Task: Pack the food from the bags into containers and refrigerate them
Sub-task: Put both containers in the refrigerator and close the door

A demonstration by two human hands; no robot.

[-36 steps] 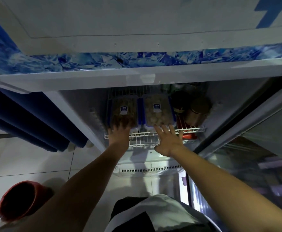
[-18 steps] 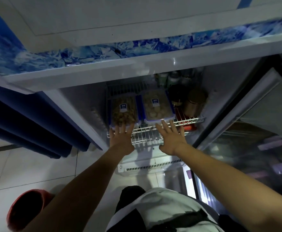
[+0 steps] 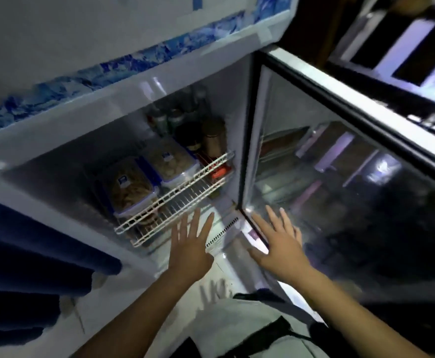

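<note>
A dark blue curtain (image 3: 30, 254) hangs at the far left, beside the open fridge (image 3: 64, 140). On its white wire shelf (image 3: 175, 192) two clear food containers (image 3: 131, 187) sit side by side, blue labels on their lids, the second container (image 3: 171, 161) just right of the first. Jars (image 3: 213, 136) and bottles crowd the shelf's right end. The left hand (image 3: 189, 248) hovers in front of the shelf with fingers straight and spread, gripping nothing. The right hand (image 3: 279, 244) is likewise flat and spread, empty, at the lower edge of the glass door (image 3: 353, 189), which stands swung open to the right. Pale floor tiles (image 3: 95, 319) show below.
</note>
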